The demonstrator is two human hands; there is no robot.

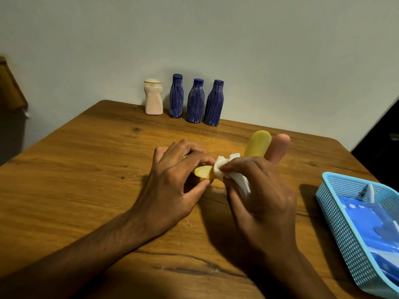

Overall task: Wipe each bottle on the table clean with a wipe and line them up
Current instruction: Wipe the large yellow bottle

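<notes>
My left hand (174, 182) grips a small yellow bottle (204, 172) lying sideways just above the wooden table (86, 169). My right hand (259, 190) holds a white wipe (224, 169) pressed against the bottle's right end. Behind my right hand lie a yellow bottle (258, 145) and a pink bottle (278, 147), partly hidden. At the table's far edge by the wall stand a pale pink bottle (153, 98) and three dark blue ribbed bottles (176, 97) (195, 101) (213, 103) in a row.
A light blue mesh basket (336, 212) sits at the right edge of the table with a blue wipe packet (367, 219) inside. A wooden piece of furniture (10, 87) stands beyond the table at the left. A dark object (380, 143) is at the right.
</notes>
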